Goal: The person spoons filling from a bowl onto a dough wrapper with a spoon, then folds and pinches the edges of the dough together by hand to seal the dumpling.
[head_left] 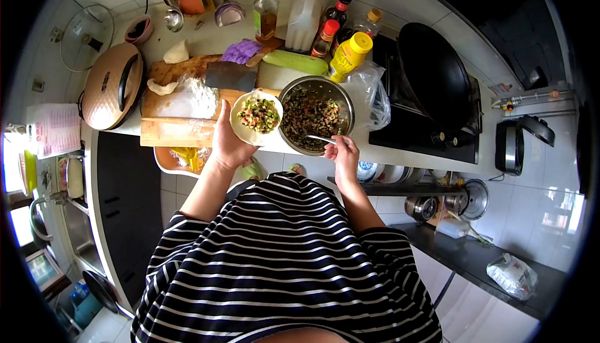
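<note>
My left hand cups a round dough wrapper, its thumb up along the left edge. Chopped green and pink filling lies in the middle of the wrapper. Just to the right is a steel bowl of darker chopped filling, close beside the wrapper. My right hand grips a metal spoon at the bowl's near right rim. The spoon's head reaches into the bowl and is partly hidden by filling.
A wooden board bears flour, a dough piece and a cleaver. Behind the bowl are a long green squash and a yellow bottle. A plastic bag and wok stand right, an electric griddle left.
</note>
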Motion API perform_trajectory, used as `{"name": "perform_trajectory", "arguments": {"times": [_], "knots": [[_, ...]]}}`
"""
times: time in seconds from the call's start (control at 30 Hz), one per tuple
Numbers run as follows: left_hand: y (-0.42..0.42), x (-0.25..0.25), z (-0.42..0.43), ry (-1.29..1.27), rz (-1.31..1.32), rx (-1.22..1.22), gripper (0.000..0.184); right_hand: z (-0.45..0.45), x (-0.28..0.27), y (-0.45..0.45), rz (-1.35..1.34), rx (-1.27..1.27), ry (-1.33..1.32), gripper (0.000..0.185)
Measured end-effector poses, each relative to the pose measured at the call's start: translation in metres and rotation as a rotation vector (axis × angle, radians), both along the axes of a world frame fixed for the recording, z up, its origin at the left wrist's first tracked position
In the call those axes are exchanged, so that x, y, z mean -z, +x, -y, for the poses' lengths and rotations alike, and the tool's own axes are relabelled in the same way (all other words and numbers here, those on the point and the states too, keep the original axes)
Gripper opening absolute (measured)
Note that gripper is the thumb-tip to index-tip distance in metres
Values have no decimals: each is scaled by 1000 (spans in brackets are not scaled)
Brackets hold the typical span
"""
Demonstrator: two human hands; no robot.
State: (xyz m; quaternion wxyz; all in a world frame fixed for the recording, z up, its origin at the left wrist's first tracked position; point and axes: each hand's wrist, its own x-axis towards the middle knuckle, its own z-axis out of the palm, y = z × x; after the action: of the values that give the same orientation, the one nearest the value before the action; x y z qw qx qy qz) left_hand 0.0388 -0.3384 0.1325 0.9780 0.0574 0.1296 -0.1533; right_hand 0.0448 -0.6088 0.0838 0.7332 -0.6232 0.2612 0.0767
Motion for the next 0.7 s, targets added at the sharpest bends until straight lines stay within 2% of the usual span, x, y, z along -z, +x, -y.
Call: {"name": "perform_trajectory", "arguments": {"times": [0.23,0.33,0.5,0.7], "knots": [[1,-1,-1,-2,-41,-13,70,9,0,5,89,59,-16,17],[1,-1,-1,1,-46,-8,70,15,1,4,163,-31,-108,18],[2,-3,2,5,-36,15,70,27,8,5,84,107,-35,19],[3,-2,3,14,-31,27,71,39,3,4,50,141,-43,19]]}}
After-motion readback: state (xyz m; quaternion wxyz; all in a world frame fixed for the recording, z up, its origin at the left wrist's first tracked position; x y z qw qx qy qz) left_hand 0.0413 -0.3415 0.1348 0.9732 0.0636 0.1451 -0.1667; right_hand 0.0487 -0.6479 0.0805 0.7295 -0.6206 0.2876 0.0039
